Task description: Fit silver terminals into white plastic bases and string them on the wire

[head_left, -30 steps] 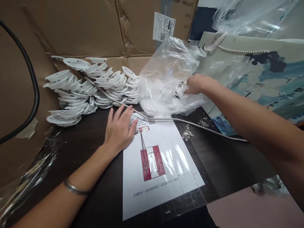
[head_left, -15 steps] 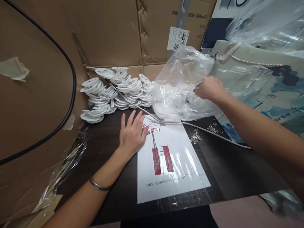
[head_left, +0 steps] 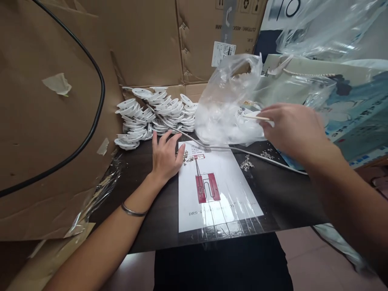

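My left hand (head_left: 166, 155) lies on the dark table at the sheet's upper left edge, fingers spread, holding nothing. Close to its thumb is a small heap of tiny metal parts (head_left: 185, 157). My right hand (head_left: 292, 127) is in front of the clear plastic bag (head_left: 224, 109), which has white pieces inside. Its fingers pinch a thin pale strip (head_left: 257, 117), seen edge-on, that points left toward the bag. The strip's exact kind does not show. Below lies a printed sheet (head_left: 189, 202) with a red diagram, under clear film.
White discs (head_left: 165, 105) are stacked in leaning piles against the cardboard. A grey cable (head_left: 194, 139) crosses the sheet's top. More metal parts (head_left: 247, 163) lie right of the sheet. A black cable (head_left: 101, 93) hangs at left, and a paper bag (head_left: 342, 105) stands at right.
My right hand has come out from the plastic bag toward me, with the thin pale strip in its fingers. The bag's top now stands more open. My left hand stays by the sheet.
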A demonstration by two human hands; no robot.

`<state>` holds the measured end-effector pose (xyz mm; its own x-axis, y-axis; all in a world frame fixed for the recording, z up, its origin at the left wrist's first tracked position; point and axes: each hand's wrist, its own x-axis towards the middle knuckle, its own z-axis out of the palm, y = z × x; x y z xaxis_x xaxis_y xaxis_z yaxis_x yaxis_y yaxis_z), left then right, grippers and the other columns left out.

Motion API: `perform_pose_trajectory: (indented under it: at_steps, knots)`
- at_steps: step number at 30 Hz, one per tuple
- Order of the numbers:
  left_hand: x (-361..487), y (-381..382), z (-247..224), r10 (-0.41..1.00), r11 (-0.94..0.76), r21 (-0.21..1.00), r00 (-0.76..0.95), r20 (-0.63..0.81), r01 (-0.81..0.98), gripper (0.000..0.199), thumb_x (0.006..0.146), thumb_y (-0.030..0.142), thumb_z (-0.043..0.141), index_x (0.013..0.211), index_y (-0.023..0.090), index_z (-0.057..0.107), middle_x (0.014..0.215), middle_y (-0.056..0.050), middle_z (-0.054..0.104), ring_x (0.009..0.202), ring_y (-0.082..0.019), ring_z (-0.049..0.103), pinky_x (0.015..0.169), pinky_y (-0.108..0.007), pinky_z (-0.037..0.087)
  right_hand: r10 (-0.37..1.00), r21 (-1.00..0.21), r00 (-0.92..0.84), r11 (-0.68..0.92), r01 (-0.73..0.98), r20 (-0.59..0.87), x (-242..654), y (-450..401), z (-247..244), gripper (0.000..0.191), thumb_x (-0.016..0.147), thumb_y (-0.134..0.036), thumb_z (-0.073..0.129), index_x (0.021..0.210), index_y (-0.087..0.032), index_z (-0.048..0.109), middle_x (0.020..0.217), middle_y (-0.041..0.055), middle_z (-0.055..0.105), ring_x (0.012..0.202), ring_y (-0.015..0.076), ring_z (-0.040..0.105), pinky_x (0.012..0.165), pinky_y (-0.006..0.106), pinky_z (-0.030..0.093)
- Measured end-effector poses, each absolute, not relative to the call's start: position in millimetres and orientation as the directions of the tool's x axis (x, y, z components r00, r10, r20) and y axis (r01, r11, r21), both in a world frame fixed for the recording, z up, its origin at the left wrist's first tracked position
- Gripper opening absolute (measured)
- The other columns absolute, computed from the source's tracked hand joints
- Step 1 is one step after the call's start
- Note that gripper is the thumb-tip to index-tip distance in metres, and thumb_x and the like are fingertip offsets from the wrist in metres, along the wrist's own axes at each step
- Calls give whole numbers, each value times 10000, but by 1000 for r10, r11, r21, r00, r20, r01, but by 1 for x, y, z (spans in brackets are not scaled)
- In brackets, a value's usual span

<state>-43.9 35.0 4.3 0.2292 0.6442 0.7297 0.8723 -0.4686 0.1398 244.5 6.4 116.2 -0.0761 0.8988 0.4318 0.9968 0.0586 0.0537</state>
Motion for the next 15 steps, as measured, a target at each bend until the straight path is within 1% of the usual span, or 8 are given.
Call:
perform_pose_trajectory:
  at_steps: [2,3,4,6,8,10,13,15]
  knots:
    - [-43,27,7,609,-571,177,269,747,801,347,922,306,442,1227,181,549,989,-66,731,1055,-255,632,1065,-493,366,794,-39,-185,253,967,579,232,-15,104,248,810,-178,552,951,-240,747,1148,55,707,887,303,685,679,424,508]
    - [-43,23,7,591,-639,203,304,747,742,371,928,313,439,1263,176,518,928,-61,737,965,-241,659,987,-460,439,753,-96,-251,384,918,608,225,-22,95,283,796,-152,550,982,-249,740,1168,47,700,896,281,692,701,422,532]
    - [-42,19,6,571,-709,230,350,742,667,416,932,339,443,1311,172,473,894,-59,739,908,-235,671,923,-439,478,706,-159,-310,514,843,637,216,-25,86,310,792,-124,534,989,-252,737,1178,45,695,901,257,697,709,404,551]
    - [-40,13,2,535,-812,296,436,724,503,583,912,454,477,1405,169,355,953,-83,737,931,-248,679,886,-431,505,620,-240,-385,690,683,684,199,-23,66,302,813,-119,531,997,-246,733,1231,61,668,936,236,699,718,379,571]
    - [-40,9,-3,551,-828,402,437,710,390,750,866,574,506,1452,171,265,1118,-141,693,1027,-272,664,902,-427,517,568,-273,-428,771,575,702,183,-13,50,301,838,-120,527,1028,-246,723,1259,72,651,986,232,690,735,373,577]
    - [-41,8,-7,610,-791,513,370,700,334,832,830,635,526,1461,178,234,1221,-178,636,1093,-287,641,919,-419,522,545,-291,-457,807,514,703,172,-1,40,325,836,-108,530,1061,-259,709,1286,65,635,1024,223,681,757,366,576]
    - [-42,9,-7,701,-710,626,244,670,322,879,798,659,560,1464,195,223,1279,-185,590,1139,-294,615,916,-403,531,539,-286,-498,820,496,680,161,13,36,332,825,-104,537,1059,-268,707,1308,50,621,1005,216,688,727,343,569]
    - [-42,10,-5,746,-656,666,174,643,353,843,796,641,579,1444,195,277,1299,-179,573,1146,-294,609,920,-399,533,531,-271,-542,830,487,651,154,18,33,336,820,-99,535,1055,-268,705,1315,44,617,992,216,691,699,330,562]
